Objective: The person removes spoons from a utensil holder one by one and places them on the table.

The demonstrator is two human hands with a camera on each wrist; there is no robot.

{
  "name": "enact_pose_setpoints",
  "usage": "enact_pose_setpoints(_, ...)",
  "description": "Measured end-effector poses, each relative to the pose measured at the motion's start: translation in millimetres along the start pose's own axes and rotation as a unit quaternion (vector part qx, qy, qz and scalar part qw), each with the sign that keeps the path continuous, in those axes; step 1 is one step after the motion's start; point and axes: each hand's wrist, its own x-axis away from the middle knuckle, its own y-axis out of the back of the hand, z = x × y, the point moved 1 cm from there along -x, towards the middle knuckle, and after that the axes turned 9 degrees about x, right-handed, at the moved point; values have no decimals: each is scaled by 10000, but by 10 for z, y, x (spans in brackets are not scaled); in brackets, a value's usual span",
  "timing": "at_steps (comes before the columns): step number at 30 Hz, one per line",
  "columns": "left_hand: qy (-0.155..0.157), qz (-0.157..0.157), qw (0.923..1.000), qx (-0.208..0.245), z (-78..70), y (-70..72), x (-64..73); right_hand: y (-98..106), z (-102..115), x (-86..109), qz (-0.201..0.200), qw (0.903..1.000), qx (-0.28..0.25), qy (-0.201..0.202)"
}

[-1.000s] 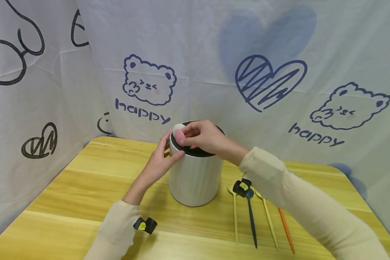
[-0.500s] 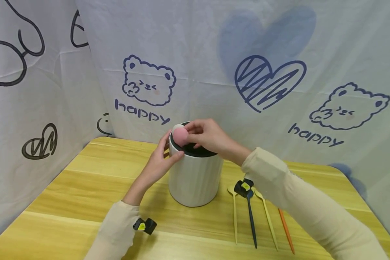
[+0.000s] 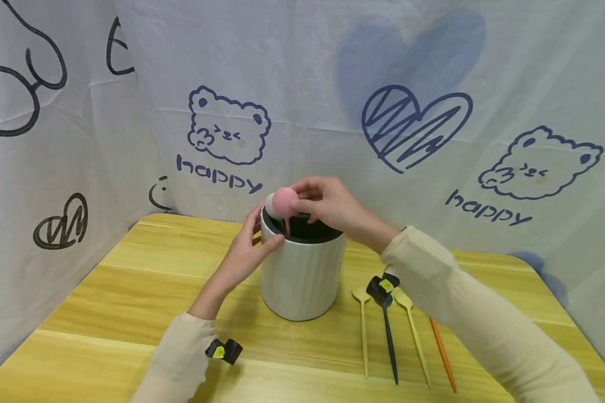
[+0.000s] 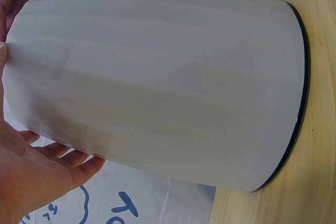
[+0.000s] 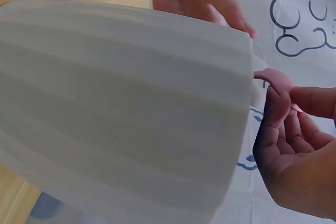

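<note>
Now pink spoon (image 3: pixel 285 201), bowl-end in right grip (image 3: pixel 331 202)

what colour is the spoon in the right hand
The spoon is pink, seen best in the head view.

Two hands (image 3: pixel 336 204), one container (image 3: pixel 302 280), one pink spoon (image 3: pixel 284 202), one pale round head (image 3: pixel 269 207), four thin-handled utensils (image 3: pixel 390 344)

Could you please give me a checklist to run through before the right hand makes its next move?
1. Right hand pinching the pink spoon at its bowl: ok.
2. Left hand holding the white container near its rim: ok.
3. Container standing upright on the table: ok.
4. Pink spoon's handle fully out of the container: not ok, its lower part is inside.
5. Pink spoon not touching the whitish spoon: cannot tell, they overlap.
</note>
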Motion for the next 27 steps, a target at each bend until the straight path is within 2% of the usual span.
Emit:
enact_pose_setpoints(10, 13, -18, 10000, -38, 11, -7, -18, 163, 6, 50, -262, 9993, -253, 2)
enact_pose_setpoints(27, -79, -74, 9999, -73, 9, -7, -11, 471, 97, 161, -628, 9953, -553, 484)
